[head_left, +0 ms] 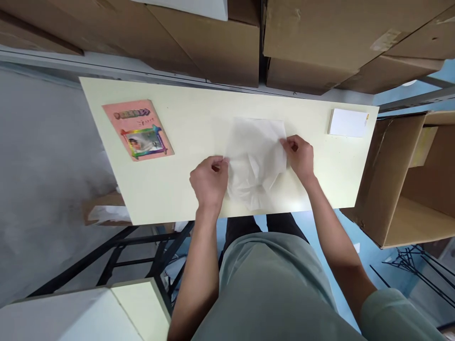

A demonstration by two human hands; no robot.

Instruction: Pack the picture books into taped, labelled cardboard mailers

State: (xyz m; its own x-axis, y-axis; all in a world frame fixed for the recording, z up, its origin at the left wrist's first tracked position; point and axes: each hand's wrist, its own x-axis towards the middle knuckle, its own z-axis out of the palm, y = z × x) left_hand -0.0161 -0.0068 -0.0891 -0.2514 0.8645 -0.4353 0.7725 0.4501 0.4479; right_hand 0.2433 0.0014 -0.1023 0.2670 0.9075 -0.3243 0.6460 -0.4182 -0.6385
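Centrally on the table (199, 109) lay a thin, translucent white sheet (256, 161), creased and partly folded on itself, its lower corner reaching the table's near edge at 6 o'clock. The left hand (209, 181) pinched the sheet's edge at 9 o'clock, thumb against curled fingers. The right hand (301, 156) pinched the opposite edge at 3 o'clock in the same closed grip. Both hands therefore held the sheet from opposite sides, with the paper slack and wrinkled between them.

A pink card (138, 130) lay flat at 10 o'clock from the sheet, well apart from it. A white pad (347, 123) lay at 2 o'clock, near the far right corner. Cardboard boxes (313, 33) stood stacked beyond the far edge at 12 o'clock, and an open box (401, 189) stood off the table at 3 o'clock.

Risks, as judged from this view:
- The sheet looked flimsy, so an outward pull by both hands at once could have torn it at either pinch.
- Uneven tension could have set the existing creases harder or skewed any fold.
- The lower corner lay at the near edge, where a released grip or a draught could have let the sheet slide off towards the lap.
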